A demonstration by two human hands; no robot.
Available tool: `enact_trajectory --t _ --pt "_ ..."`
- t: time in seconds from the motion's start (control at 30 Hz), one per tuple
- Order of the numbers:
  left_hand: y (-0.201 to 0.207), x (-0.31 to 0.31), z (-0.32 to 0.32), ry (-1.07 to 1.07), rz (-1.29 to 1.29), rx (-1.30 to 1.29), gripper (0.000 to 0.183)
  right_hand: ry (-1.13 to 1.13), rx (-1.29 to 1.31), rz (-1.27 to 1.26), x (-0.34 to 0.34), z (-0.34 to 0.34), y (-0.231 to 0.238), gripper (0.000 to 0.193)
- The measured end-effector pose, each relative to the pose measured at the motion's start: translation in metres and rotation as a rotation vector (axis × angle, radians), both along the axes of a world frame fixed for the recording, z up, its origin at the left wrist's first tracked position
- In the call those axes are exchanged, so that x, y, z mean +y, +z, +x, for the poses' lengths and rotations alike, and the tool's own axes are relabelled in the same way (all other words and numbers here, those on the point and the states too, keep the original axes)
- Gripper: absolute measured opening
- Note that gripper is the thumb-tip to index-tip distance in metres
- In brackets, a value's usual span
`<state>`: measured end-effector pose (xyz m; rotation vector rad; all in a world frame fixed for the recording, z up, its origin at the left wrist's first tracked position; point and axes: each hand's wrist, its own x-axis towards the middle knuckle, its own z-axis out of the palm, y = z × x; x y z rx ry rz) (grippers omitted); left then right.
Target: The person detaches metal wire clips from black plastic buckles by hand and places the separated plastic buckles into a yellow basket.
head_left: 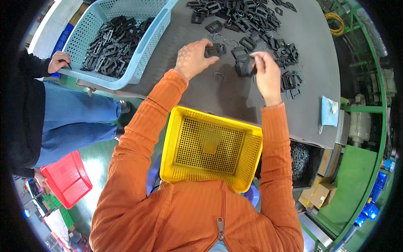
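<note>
My left hand (192, 58) has its thumb and index finger around a black plastic buckle (215, 50), just above the grey table top. A second black buckle (243, 67) is pinched in the fingers of my right hand (268, 79), which is slightly blurred. Between the hands a small bent metal hook (219, 76) lies loose on the table. Beyond and beside my right hand spreads a pile of black buckles (252, 19), with metal hooks among them. A smaller cluster of buckles (289, 80) lies just right of that hand.
A yellow perforated basket (168, 147) stands against the table's near edge, before my body. On the left, a co-worker's hand (59, 61) grips a light-blue basket (145, 54) of black buckles; their other hand holds a red basket (79, 178). A face mask (329, 111) lies at right.
</note>
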<state>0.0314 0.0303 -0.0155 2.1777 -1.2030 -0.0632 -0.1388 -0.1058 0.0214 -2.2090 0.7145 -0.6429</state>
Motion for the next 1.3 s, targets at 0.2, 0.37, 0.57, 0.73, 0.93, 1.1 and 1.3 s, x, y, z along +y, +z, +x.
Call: enact_trajectory --t 0.2,0.37,0.57,0.73,0.93,1.1,1.3 --pt "0.002 -0.001 -0.002 0.157 -0.128 0.065 0.045 0.266 0.322 -0.071 0.053 -0.009 -0.021 0.034" --pt "0.042 0.037 -0.043 -0.119 -0.122 0.461 0.046 0.103 0.502 -0.326 0.023 -0.030 -0.012 0.045" --pt "0.037 0.076 -0.103 -0.581 0.190 0.324 0.039 0.481 0.664 -0.167 0.073 -0.098 0.014 0.039" --pt "0.024 0.016 -0.036 -0.133 -0.184 -0.125 0.034 0.333 0.371 -0.244 0.016 -0.050 0.014 0.026" --pt "-0.009 -0.028 -0.002 -0.138 -0.027 -0.495 0.027 0.076 0.290 -0.686 -0.073 0.035 -0.027 0.035" --pt "0.010 -0.021 0.026 -0.126 -0.016 -0.109 0.022 0.117 0.355 -0.766 -0.102 0.042 -0.031 0.022" --pt "0.017 -0.049 0.070 0.013 -0.322 0.960 0.027 0.027 0.074 -0.194 -0.127 0.038 -0.023 0.021"
